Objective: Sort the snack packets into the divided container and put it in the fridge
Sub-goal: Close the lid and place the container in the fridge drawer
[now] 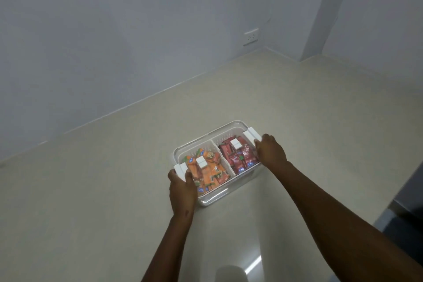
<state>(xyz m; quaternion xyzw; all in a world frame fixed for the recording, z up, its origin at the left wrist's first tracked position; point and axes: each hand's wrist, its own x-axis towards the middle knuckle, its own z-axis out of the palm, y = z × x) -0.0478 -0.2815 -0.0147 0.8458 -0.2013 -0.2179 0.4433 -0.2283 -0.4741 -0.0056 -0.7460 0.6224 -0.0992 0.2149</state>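
- My left hand (182, 186) grips the near-left end of the container (196, 142), fingers curled round the white clip (180, 170) on that end, thumb on top.
- My right hand (270, 150) grips the far-right end, fingers wrapped over the rim just beside the other white clip (251, 134).
- Both arms reach forward, the container held between my hands; below it lies the pale floor (114, 178). I cannot tell whether it rests on the floor or is lifted off it.
- The container is clear with a white slotted insert, split by a divider (223, 155) into two compartments; two small white tabs show on top, one over each side.
- The left compartment holds orange packets (206, 174); the right one holds red packets (238, 155).
- Blue labels with white letters show on the near packets; I can read only fragments, something like "TO", too blurred to name a brand.
- Far off to the right, a white socket (251, 36) sits on the grey wall (114, 41).
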